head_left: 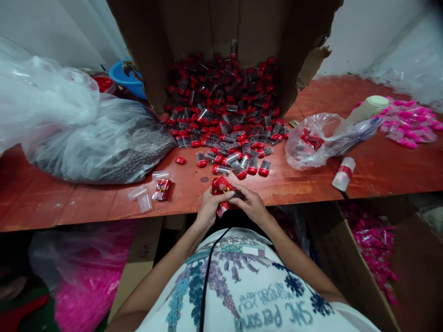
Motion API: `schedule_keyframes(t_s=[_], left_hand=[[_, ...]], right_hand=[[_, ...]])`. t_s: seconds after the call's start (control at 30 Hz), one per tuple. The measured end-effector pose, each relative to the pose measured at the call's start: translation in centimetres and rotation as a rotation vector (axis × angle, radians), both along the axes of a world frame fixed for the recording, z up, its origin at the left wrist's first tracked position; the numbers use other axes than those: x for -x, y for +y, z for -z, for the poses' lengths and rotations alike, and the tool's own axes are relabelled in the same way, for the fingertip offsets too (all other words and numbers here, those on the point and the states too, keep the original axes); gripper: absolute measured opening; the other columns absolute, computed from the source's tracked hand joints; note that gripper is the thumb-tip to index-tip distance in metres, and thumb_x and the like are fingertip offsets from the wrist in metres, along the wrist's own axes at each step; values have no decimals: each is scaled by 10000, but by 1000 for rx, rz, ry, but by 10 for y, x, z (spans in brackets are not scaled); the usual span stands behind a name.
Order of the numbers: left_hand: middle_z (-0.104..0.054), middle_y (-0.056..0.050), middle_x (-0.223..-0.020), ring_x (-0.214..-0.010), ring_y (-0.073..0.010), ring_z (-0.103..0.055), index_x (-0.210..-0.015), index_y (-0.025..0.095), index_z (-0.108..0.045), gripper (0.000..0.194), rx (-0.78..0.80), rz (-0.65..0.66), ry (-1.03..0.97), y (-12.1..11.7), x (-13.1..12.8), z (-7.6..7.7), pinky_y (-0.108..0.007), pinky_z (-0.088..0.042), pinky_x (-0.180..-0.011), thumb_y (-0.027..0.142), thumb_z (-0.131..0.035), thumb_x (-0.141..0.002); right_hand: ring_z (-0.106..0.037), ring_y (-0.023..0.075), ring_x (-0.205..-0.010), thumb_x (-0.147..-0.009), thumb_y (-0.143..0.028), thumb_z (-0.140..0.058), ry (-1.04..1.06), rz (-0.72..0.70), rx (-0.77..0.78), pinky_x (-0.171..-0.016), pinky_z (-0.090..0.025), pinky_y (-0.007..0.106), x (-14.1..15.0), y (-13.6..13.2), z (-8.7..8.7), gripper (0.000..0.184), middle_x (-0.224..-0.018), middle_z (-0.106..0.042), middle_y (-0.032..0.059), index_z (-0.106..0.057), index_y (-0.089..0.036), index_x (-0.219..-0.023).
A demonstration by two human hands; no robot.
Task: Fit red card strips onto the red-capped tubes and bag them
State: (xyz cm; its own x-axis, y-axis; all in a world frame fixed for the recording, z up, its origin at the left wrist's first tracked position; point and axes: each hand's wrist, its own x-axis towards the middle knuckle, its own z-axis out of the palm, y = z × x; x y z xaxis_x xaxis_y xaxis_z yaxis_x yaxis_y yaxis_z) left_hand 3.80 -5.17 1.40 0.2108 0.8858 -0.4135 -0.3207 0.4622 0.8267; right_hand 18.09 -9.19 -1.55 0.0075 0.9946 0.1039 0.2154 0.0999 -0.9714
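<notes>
Just over the table's front edge, my left hand [208, 206] pinches a red printed wrapper [220, 185]. My right hand [253, 204] meets it from the other side, its fingers closed at the wrapper's right edge. Something dark shows under those right fingertips, too small to make out. Left of my hands lie a small stack of red printed wrappers [162, 189], several clear plastic tubes [144, 202] and a loose red cap [180, 160]. Beyond my hands spreads a heap of red-capped clear containers [228, 124] filled with dark beads.
An open cardboard box [143, 41] stands behind the heap. To the left is a plastic bag of dark beads [114, 157], with a blue basin [128, 80] behind. A clear bag [304, 152], a white roll [344, 174] and pink pieces [408, 122] lie right.
</notes>
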Motion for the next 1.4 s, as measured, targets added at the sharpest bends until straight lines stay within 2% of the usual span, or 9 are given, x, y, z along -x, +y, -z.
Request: schedule_keyframes(t_s=[0.17,0.37,0.6,0.67,0.8,0.93,1.13,1.3,1.4], left_hand=[[-686,-26,-693,-607,-119,-627,-748,119,-664,238,58,89,-55,-4,-6,6,-211,-504,-617,159,-808,-562],[-729,-87,-842,-701,-163,-670,-904,113,-685,280,239,25,-168,4,-3,10,-270,-550,-682,150,-765,-638],[-726,-84,-875,-754,-192,-691,-1028,131,-646,499,266,-50,-163,13,5,16,-287,-563,-704,-46,-704,-565],[-721,-61,-807,-701,-178,-686,-1025,136,-646,526,220,-55,-133,11,1,17,-268,-557,-668,-49,-716,-538],[-707,-30,-726,-623,-146,-663,-1008,138,-650,524,108,-52,-112,4,-6,17,-242,-534,-633,21,-777,-513],[-708,-39,-726,-637,-147,-664,-915,125,-671,407,100,-65,-106,-1,-1,15,-246,-525,-649,102,-804,-531],[-695,-39,-659,-590,-139,-651,-698,97,-667,233,113,-201,-104,2,13,17,-238,-523,-622,128,-814,-520],[-680,-11,-632,-551,-110,-634,-689,111,-647,241,189,-339,-187,14,19,12,-203,-520,-564,92,-819,-521],[-673,-16,-637,-546,-110,-631,-689,117,-631,197,277,-343,-228,19,22,8,-193,-514,-514,75,-790,-579]], right_hand=[[-658,177,-777,-740,-384,-693,38,106,45,-754,-523,294,0,-4,9,399,-889,-712,13,-649,-225,-1104],[-638,182,-800,-783,-417,-630,-29,333,46,-781,-503,308,-38,-16,14,392,-920,-699,28,-635,-210,-1116],[-531,268,-1026,-833,-423,-552,-624,782,-24,-925,-414,453,-105,-34,17,377,-1069,-575,114,-645,-199,-1121],[-526,257,-1023,-843,-399,-549,-554,734,-79,-909,-433,429,-89,-32,11,360,-1094,-550,122,-631,-199,-1130],[-577,165,-752,-796,-359,-626,-69,289,35,-670,-511,293,-25,-16,6,377,-978,-602,63,-581,-225,-1146],[-601,150,-789,-852,-301,-540,95,204,37,-729,-503,267,14,-1,12,277,-872,-622,15,-573,-224,-1116],[-616,173,-834,-914,-301,-464,-180,78,-92,-775,-491,287,12,17,7,279,-928,-657,36,-574,-231,-1162],[-487,269,-1095,-904,-144,-420,-748,218,-263,-952,-398,430,-20,47,6,367,-1238,-557,121,-573,-221,-1229],[-466,267,-1104,-882,-63,-409,-962,30,-311,-946,-398,434,-38,57,5,461,-1373,-472,91,-527,-254,-1285]])
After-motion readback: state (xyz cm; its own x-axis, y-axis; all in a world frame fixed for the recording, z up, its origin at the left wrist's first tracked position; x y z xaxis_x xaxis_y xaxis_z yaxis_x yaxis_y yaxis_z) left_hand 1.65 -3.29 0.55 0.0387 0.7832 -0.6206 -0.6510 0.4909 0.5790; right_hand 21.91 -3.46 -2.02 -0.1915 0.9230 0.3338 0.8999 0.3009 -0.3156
